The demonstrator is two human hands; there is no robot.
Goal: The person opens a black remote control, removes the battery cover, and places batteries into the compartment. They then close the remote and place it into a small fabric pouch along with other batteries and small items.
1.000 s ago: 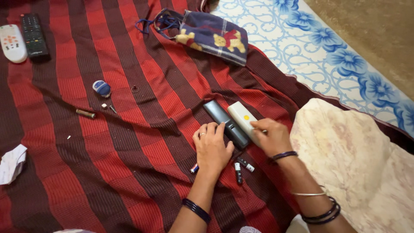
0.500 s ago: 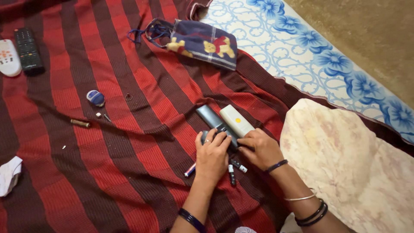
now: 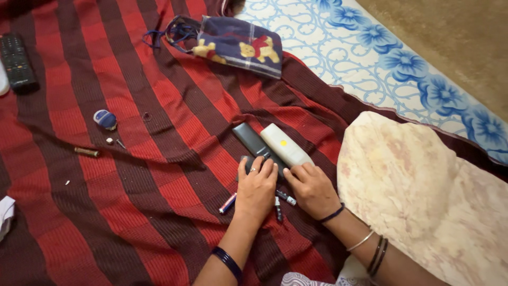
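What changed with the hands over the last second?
The right hand slid off the white remote toward the dark remote. The left hand stayed on the dark remote's near end. Both remotes and the loose batteries kept their places.

head view | worn on head, steeply down and forward | near, at arm's reach | over red striped blanket [image 3: 132,175], both forearms entering from bottom edge

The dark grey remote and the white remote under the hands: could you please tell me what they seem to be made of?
Dark grey oblong remote: apparently hard plastic, smooth matte shell. White oblong remote: likely plastic too, smooth, slightly glossy, with a yellow dot. Left hand and right hand rest on them.
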